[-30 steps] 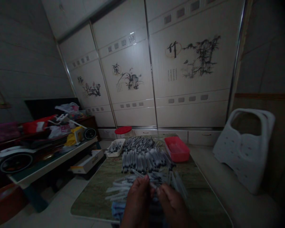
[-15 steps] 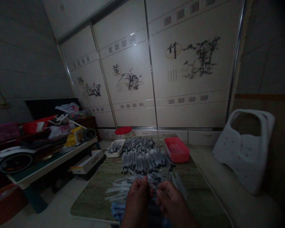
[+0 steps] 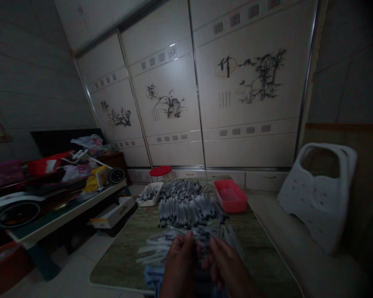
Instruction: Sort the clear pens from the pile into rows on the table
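Head view: The left hand (image 3: 178, 265) and the right hand (image 3: 225, 267) are sitting close together at the near edge of the table (image 3: 121, 260), at 6 o'clock in the picture. The fingers of both hands are curling in, and their tips are almost meeting in the middle. The room is too dark to tell if they are pinching something thin or nothing at all.

The loose pale tubes (image 3: 155, 248) are lying on the table just past the fingertips. They are spreading from 10 o'clock to 1 o'clock of the hands and pointing every which way.

Farther off, at 12 o'clock, the neat rows of pens (image 3: 186, 209) are lying side by side with their dark ends lined up. Behind them the far heap (image 3: 182, 187) is piling up too.

So a big part is looking done, I think: the neat rows are many. The loose pale tubes by the hands are looking like the part that is left, and there are fewer of them.

At 11 o'clock the white tray (image 3: 151, 193) is holding small dark bits. At 1 o'clock the red tray (image 3: 231, 195) is sitting at the table's far corner. A blue cloth (image 3: 152, 275) is peeking out at 7 o'clock, under the left hand.
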A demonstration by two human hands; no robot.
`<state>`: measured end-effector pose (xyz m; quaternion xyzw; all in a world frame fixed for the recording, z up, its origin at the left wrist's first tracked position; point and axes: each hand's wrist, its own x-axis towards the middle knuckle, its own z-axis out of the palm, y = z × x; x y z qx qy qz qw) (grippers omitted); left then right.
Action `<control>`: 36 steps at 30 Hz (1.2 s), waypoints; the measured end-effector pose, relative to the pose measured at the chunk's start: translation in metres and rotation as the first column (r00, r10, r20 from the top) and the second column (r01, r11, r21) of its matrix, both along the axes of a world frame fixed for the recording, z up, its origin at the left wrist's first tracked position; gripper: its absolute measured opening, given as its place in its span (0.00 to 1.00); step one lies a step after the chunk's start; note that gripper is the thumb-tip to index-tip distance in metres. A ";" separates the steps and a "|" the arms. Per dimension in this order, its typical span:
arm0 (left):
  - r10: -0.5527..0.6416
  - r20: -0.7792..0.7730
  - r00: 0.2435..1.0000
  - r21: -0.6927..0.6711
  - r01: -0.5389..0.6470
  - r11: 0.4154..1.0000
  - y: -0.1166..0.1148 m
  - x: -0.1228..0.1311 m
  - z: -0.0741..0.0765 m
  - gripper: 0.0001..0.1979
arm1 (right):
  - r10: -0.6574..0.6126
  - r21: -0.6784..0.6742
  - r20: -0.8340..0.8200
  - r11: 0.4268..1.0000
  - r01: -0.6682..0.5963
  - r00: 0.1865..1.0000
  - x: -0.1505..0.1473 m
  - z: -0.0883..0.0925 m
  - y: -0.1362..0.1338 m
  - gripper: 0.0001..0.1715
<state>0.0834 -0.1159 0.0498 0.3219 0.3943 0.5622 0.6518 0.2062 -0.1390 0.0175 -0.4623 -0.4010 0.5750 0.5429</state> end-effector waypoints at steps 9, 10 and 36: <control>0.019 -0.012 1.000 0.012 -0.019 1.000 0.000 -0.001 -0.002 0.23 | 0.024 0.071 -0.068 0.997 -0.019 0.997 -0.002 0.001 -0.001 0.28; 0.012 -0.006 1.000 0.008 -0.012 1.000 0.000 0.000 -0.001 0.23 | 0.023 0.064 -0.085 0.998 -0.018 0.996 -0.002 0.000 -0.001 0.28; -0.011 -0.010 1.000 -0.002 0.011 1.000 0.003 0.003 -0.002 0.23 | 0.009 0.018 -0.140 1.000 -0.006 0.990 -0.003 0.002 -0.002 0.32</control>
